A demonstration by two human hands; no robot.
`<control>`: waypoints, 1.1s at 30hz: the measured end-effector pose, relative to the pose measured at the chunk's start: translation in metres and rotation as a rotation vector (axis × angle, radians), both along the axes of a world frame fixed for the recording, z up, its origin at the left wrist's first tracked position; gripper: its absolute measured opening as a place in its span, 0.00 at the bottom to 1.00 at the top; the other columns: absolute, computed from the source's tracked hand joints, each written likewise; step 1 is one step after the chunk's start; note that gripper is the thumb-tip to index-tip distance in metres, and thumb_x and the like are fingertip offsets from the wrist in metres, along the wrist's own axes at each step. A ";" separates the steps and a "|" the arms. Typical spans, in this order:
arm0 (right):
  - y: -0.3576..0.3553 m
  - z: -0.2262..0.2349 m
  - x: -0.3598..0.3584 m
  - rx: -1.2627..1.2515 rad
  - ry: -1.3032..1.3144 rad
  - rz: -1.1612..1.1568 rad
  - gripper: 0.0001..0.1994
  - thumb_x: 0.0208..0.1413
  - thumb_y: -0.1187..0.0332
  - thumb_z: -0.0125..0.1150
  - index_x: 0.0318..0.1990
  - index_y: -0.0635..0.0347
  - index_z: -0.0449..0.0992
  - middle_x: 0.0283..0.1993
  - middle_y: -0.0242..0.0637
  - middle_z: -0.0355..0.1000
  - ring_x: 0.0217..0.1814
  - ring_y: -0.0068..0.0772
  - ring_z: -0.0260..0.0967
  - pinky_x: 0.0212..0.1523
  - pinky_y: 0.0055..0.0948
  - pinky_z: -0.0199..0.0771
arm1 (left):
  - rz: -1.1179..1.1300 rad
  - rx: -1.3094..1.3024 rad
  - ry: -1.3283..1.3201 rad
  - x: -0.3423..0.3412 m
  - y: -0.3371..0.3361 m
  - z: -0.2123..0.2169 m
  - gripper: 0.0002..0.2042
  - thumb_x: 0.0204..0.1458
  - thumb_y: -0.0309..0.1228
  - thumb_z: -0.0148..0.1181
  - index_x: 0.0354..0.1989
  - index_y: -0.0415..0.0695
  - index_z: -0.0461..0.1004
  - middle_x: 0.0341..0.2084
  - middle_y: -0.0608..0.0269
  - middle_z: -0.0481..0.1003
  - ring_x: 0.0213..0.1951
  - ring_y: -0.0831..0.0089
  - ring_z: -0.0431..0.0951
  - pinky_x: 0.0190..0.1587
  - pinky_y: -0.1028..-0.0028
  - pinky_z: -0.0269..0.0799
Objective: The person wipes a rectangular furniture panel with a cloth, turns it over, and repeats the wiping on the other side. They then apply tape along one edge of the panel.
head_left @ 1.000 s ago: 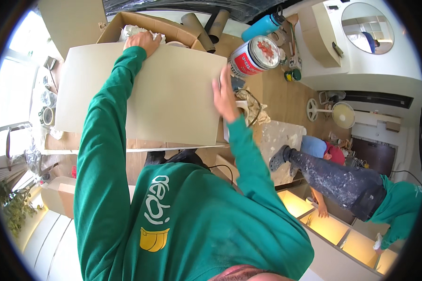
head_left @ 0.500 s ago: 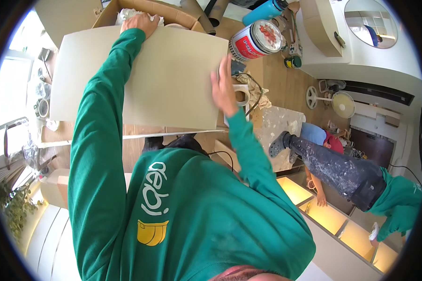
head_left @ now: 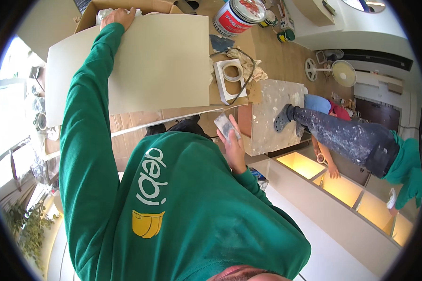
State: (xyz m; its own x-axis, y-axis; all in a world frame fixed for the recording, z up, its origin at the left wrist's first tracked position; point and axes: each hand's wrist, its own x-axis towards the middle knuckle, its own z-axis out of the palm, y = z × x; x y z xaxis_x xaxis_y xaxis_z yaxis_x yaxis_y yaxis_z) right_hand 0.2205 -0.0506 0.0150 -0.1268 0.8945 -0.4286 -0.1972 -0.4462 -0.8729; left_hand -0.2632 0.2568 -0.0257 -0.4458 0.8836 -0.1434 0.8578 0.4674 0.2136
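Large tin (head_left: 239, 18): red label (head_left: 226, 16), pale lettering (head_left: 232, 24). Right hand (head_left: 235, 149): grip closed round greyish block (head_left: 226, 125), nearer the body than beige panel (head_left: 159, 65). Left hand (head_left: 118, 18) at panel's far edge; grip, can't tell.

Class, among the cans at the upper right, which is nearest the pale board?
The large can with the red-and-white label: it sits just past the right edge of the pale board, while the two smaller tins sit farther right.
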 end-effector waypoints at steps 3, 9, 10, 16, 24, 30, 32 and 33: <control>0.008 0.006 -0.024 0.047 0.100 -0.086 0.28 0.75 0.63 0.41 0.77 0.64 0.47 0.76 0.42 0.53 0.79 0.36 0.51 0.79 0.45 0.51 | 0.016 0.015 0.020 -0.010 0.003 -0.010 0.35 0.61 0.62 0.41 0.56 0.45 0.80 0.54 0.43 0.78 0.58 0.48 0.77 0.64 0.53 0.68; 0.023 0.011 -0.067 0.124 0.162 -0.059 0.29 0.74 0.68 0.41 0.77 0.65 0.44 0.79 0.41 0.49 0.81 0.34 0.47 0.81 0.42 0.42 | -0.025 -0.039 0.013 -0.010 0.007 -0.013 0.34 0.61 0.62 0.41 0.58 0.47 0.79 0.55 0.45 0.78 0.59 0.49 0.76 0.64 0.53 0.68; 0.025 0.007 -0.070 0.111 0.192 -0.031 0.30 0.74 0.69 0.42 0.78 0.65 0.42 0.81 0.41 0.44 0.82 0.34 0.42 0.82 0.40 0.37 | -0.018 -0.037 0.013 -0.010 0.007 -0.014 0.34 0.61 0.62 0.41 0.58 0.47 0.79 0.55 0.46 0.78 0.59 0.50 0.76 0.64 0.53 0.68; 0.036 0.012 -0.090 0.059 0.110 0.012 0.33 0.72 0.73 0.43 0.79 0.63 0.37 0.83 0.39 0.33 0.85 0.32 0.30 0.83 0.35 0.33 | -0.005 0.016 0.028 -0.008 0.006 -0.017 0.33 0.61 0.61 0.40 0.60 0.49 0.77 0.56 0.47 0.77 0.60 0.50 0.76 0.64 0.54 0.67; 0.042 0.021 -0.096 -0.067 0.203 -0.082 0.34 0.67 0.76 0.42 0.79 0.61 0.40 0.80 0.38 0.43 0.83 0.31 0.39 0.82 0.37 0.39 | -0.015 -0.028 0.029 -0.004 0.006 -0.014 0.34 0.62 0.62 0.39 0.59 0.46 0.77 0.55 0.46 0.78 0.58 0.50 0.77 0.64 0.54 0.69; 0.054 0.000 -0.100 -0.132 0.348 -0.269 0.24 0.67 0.74 0.43 0.70 0.63 0.58 0.71 0.37 0.60 0.75 0.30 0.55 0.80 0.39 0.47 | -0.001 -0.012 -0.007 -0.003 0.002 -0.007 0.35 0.62 0.61 0.39 0.59 0.44 0.77 0.55 0.47 0.78 0.58 0.50 0.77 0.64 0.55 0.68; 0.058 -0.023 -0.097 -0.081 0.277 -0.243 0.17 0.66 0.73 0.44 0.60 0.64 0.66 0.65 0.37 0.67 0.71 0.30 0.60 0.77 0.39 0.53 | -0.016 -0.032 -0.002 -0.009 0.006 -0.009 0.35 0.62 0.61 0.39 0.59 0.44 0.77 0.54 0.47 0.78 0.58 0.50 0.78 0.64 0.55 0.69; 0.049 -0.025 -0.100 -0.106 0.312 -0.343 0.17 0.66 0.72 0.44 0.60 0.66 0.66 0.65 0.38 0.67 0.70 0.31 0.60 0.76 0.39 0.54 | -0.015 -0.028 0.003 -0.009 0.005 -0.009 0.35 0.62 0.61 0.39 0.59 0.44 0.77 0.54 0.47 0.78 0.58 0.50 0.78 0.64 0.55 0.68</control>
